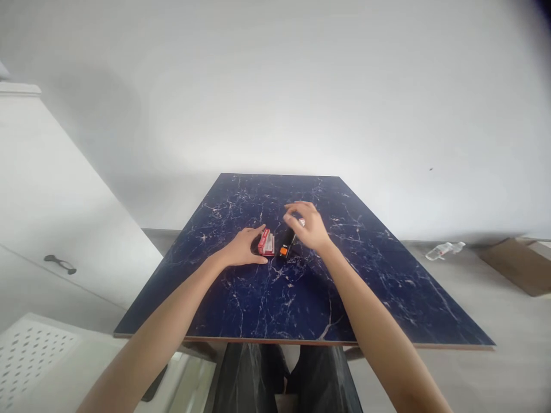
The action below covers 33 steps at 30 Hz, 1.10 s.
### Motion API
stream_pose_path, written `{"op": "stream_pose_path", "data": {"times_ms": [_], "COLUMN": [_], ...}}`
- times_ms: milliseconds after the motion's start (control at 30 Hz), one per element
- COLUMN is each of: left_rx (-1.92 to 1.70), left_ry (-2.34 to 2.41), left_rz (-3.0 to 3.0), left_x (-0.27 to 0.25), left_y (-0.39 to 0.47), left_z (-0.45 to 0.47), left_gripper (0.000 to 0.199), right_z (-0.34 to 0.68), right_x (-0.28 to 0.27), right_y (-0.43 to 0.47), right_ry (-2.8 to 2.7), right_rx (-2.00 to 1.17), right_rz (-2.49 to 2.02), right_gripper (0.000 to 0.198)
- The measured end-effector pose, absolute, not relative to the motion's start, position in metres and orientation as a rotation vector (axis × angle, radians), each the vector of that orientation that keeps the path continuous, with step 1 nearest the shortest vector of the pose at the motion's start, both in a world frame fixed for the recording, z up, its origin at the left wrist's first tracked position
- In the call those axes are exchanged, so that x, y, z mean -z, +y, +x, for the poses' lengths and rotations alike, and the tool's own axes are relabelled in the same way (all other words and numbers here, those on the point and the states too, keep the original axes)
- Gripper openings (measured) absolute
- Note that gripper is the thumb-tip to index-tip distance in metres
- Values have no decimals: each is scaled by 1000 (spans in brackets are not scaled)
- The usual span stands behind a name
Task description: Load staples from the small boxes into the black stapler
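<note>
On the blue table (pixel 293 292), my left hand (pixel 243 246) is closed around a small red and white box (pixel 266 243), its thumb at the near side and its fingers at the far side. Just right of the box lies a long black object (pixel 288 241) with an orange patch at its near end; its exact kind is not clear. My right hand (pixel 307 223) hovers over the far end of the black object and hides part of it. Its fingers are curved, with a gap between thumb and forefinger and nothing visible in it. A small red and white bit shows beside this hand.
A white wall (pixel 275 86) rises behind the table. To the left stands a white cabinet (pixel 64 189) with a dark handle. On the floor at right lie a clear plastic bottle (pixel 443 250) and a cardboard box (pixel 512 264). A white perforated panel (pixel 34 350) is at lower left.
</note>
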<state>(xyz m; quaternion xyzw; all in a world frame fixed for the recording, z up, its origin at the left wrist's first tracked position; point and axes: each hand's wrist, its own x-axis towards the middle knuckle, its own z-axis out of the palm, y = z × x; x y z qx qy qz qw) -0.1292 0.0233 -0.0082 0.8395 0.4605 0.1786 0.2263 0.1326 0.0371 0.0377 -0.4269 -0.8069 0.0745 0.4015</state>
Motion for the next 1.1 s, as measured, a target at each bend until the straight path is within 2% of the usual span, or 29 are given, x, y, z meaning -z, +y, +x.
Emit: {"op": "stream_pose_path", "data": {"times_ms": [100, 200, 300, 433, 533, 800, 1100], "left_rx": [-521, -579, -665, -847, -969, -1084, -990], "left_ry": [1261, 1251, 1262, 1288, 1349, 1584, 1635], "left_rz": [2281, 2276, 2345, 2296, 2156, 1998, 2082], "left_x": [7, 4, -2, -4, 0, 3, 10], "left_y": [22, 18, 15, 14, 15, 10, 3], "left_z": [-125, -119, -113, -106, -103, -94, -82], "left_gripper": [115, 109, 89, 56, 45, 35, 39], "right_z": [162, 177, 177, 172, 173, 176, 177], "right_x": [-26, 0, 22, 33, 34, 37, 37], "right_y": [54, 69, 78, 80, 81, 82, 81], "right_ry": [-1724, -1631, -1725, -1781, -1794, -1816, -1839], "right_rx": [-88, -106, -206, -169, -173, -216, -225], "right_rz": [-1409, -1700, -1797, -1759, -1726, -1720, -1715], "right_gripper": [33, 46, 56, 49, 47, 50, 52]}}
